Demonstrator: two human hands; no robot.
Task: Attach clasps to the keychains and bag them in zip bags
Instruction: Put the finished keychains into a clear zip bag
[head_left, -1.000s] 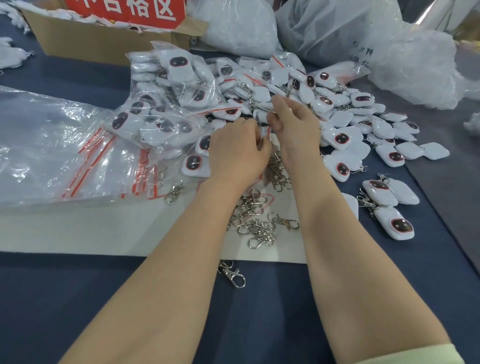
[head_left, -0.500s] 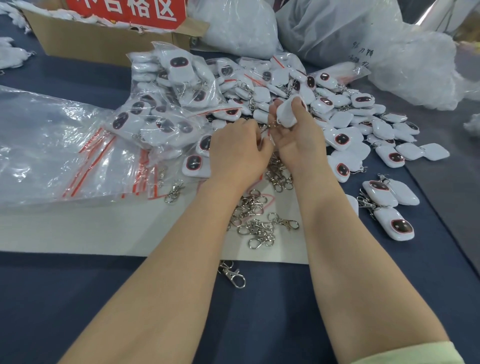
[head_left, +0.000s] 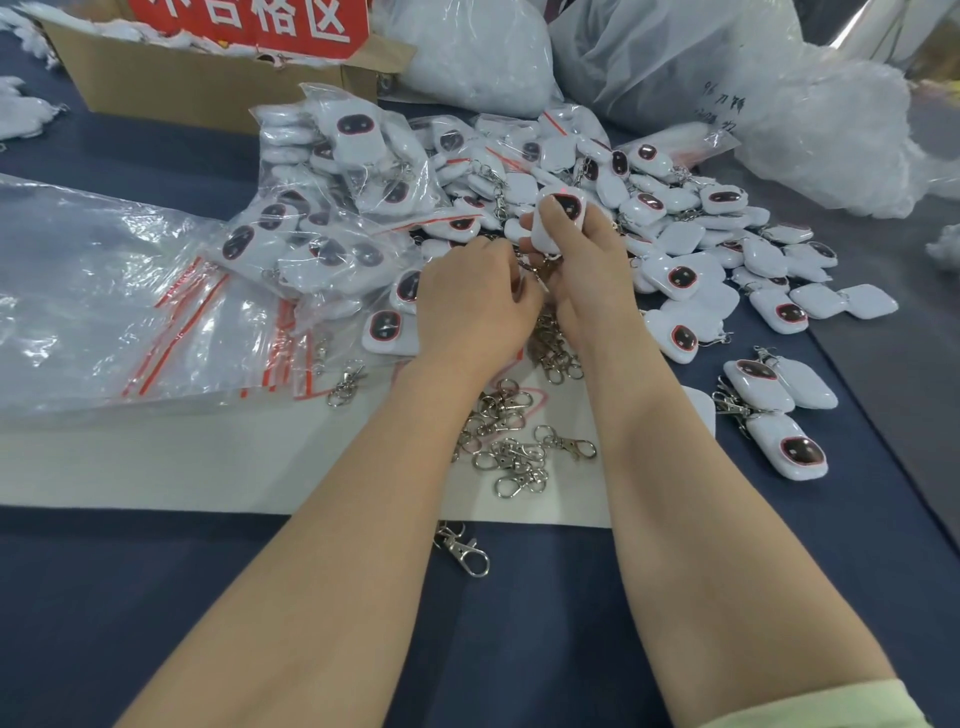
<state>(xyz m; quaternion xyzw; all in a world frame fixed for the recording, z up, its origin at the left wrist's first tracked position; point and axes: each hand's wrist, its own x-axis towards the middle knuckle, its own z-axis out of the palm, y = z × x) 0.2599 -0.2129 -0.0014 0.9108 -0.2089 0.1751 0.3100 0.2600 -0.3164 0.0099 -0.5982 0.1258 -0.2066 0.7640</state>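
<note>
One white keychain (head_left: 560, 221) is gripped in the right hand (head_left: 587, 270), fingers and thumb curled round its body. It is held just above the heap of loose keychains (head_left: 691, 244) that spreads from 12 to 3 o'clock of the hands. Over the last second it has been turned. It was first hidden behind the fingers and then shown by its plain back. Now it is held upright, dark face toward the camera, ring end pointed down at the left hand (head_left: 475, 306).

The left hand's fingers are curled in against that ring end, touching the right hand. A glint of metal is seen between the two hands, so a clasp is probably pinched there, but the pinch itself is hidden and cannot be told.

The turn is judged to have been made to present the ring for hooking. Attaching is therefore taken as under way and not yet finished.

Spare clasps (head_left: 514, 452) are piled on the white sheet (head_left: 156, 462) at 6 o'clock, and one stray clasp (head_left: 465, 553) is left on the blue table (head_left: 156, 597) nearer the person. Empty zip bags (head_left: 104, 312) are stacked at 9 o'clock and filled bags (head_left: 337, 208) at 11 o'clock. This piece has yet to be bagged.
</note>
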